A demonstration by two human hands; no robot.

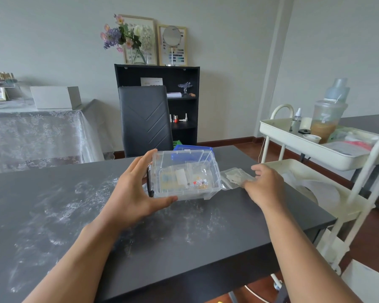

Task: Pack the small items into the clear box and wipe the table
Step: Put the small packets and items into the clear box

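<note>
A clear plastic box stands on the dark table, holding several small bags of beads and charms. My left hand grips the box's left side, thumb along its front and fingers behind. Just right of the box lies a small clear zip bag with pale contents. My right hand rests on that bag's right edge, fingers curled around it. A blue lid lies behind the box.
White dusty smears cover the table's left and middle. A cream trolley with bottles and cups stands close at the right, next to the table's edge. A black chair sits behind the table, a dark shelf behind it.
</note>
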